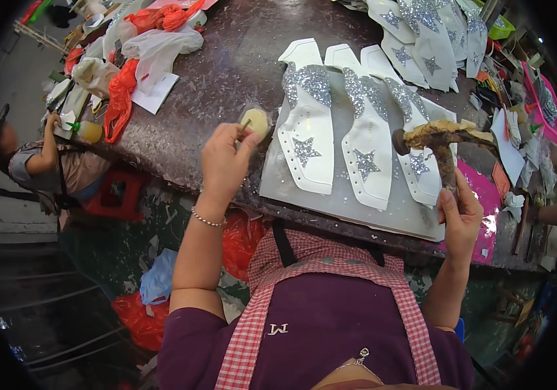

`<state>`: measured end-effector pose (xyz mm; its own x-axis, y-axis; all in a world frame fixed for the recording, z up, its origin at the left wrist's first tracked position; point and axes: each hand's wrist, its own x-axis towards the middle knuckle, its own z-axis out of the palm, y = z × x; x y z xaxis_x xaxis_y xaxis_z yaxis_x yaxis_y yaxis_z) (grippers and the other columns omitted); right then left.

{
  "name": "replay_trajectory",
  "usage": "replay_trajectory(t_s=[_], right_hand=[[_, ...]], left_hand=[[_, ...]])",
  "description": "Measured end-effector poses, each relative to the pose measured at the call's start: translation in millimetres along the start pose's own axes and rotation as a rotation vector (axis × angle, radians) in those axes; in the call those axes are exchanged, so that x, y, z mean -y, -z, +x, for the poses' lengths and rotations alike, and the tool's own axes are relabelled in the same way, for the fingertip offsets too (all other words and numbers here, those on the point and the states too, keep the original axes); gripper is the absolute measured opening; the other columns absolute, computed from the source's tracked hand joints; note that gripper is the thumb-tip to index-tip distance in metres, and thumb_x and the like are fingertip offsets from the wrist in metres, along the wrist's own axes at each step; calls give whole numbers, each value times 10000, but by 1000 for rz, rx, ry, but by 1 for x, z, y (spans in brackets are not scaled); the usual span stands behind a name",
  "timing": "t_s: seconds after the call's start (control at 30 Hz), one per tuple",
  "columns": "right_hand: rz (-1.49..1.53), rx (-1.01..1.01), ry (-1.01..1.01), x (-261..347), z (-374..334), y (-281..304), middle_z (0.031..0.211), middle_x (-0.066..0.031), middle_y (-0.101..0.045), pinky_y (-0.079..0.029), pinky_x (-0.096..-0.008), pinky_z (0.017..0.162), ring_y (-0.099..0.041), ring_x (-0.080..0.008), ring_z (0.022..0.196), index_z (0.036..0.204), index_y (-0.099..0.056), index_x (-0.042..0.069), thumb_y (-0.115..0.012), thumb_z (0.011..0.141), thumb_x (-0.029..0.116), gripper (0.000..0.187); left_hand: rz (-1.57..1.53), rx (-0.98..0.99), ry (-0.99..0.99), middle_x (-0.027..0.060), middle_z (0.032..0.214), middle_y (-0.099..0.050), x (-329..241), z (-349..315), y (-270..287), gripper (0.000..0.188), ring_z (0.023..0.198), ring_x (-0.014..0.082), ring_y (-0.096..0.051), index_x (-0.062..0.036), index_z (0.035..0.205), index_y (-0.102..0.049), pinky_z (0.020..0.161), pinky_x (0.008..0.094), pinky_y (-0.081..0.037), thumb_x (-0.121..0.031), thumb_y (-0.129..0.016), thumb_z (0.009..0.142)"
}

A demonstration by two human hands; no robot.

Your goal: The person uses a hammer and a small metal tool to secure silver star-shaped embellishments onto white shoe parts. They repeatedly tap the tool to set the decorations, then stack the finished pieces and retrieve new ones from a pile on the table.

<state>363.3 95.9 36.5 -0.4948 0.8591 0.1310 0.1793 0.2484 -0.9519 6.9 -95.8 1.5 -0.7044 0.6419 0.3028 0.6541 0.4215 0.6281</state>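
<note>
My left hand (228, 156) pinches a short, thin rod, like a small hole punch (247, 123). Its end is at a round, pale yellow block (258, 122) on the table. In my right hand (461, 218) is a hammer (447, 159), gripped by the handle, its head wrapped in worn yellowish material. The hammer is raised over the right side of a grey board (281, 175). On that board lie three white shoe-upper pieces (320, 123) with silver glitter panels, glitter stars and rows of small holes. The hammer partly hides the rightmost piece.
More white glitter pieces (431, 39) are piled at the far right of the dark table (239, 58). Plastic bags (161, 52) crowd the far left. A pink basket (554, 104) stands at the right edge. Another person (44, 159) sits at the left beside a red stool (117, 195).
</note>
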Motion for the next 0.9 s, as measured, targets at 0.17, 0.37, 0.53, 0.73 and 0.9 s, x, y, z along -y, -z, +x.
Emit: replay_trajectory(t_s=[0.17, 0.37, 0.53, 0.73, 0.9], right_hand=[[-15, 9, -2, 5, -5, -5, 762, 41, -569, -323, -187, 542, -436, -22, 613, 1352, -566, -20, -664, 933, 85, 443], [-1, -27, -29, 7, -9, -3, 783, 49, -570, -330, -189, 546, -440, -18, 629, 1347, -574, -15, -645, 928, 44, 429], [40, -13, -79, 6, -12, 0, 934, 2, -648, -405, -185, 646, -518, -32, 752, 1347, -568, -25, -658, 930, 55, 434], [92, -11, -59, 2, -21, 10, 922, 5, -643, -389, -182, 639, -499, -26, 743, 1352, -565, -24, -674, 934, 81, 445], [111, -84, -102, -5, -26, 17, 765, 63, -545, -284, -184, 538, -394, -7, 621, 1358, -564, -15, -675, 935, 86, 449]], left_hand=[[287, -87, -36, 92, 909, -633, 42, 26, 28, 204, 809, 296, -657, -41, 928, -700, 722, 401, -504, -229, -732, 855], [169, -191, -106, 137, 1049, -578, 31, 20, 12, 277, 926, 314, -618, -22, 1134, -658, 790, 400, -498, -208, -642, 929], [-251, 175, -352, 110, 987, -591, -71, 11, -14, 218, 892, 240, -592, -14, 1136, -664, 801, 346, -481, -76, -604, 935], [-714, 271, -318, 82, 815, -703, -122, 32, -65, 150, 730, 160, -668, -9, 1006, -704, 684, 264, -515, -56, -704, 863], [-350, 237, -396, 80, 797, -717, -118, 44, -100, 93, 724, 168, -713, -4, 926, -640, 641, 289, -547, -91, -671, 915]])
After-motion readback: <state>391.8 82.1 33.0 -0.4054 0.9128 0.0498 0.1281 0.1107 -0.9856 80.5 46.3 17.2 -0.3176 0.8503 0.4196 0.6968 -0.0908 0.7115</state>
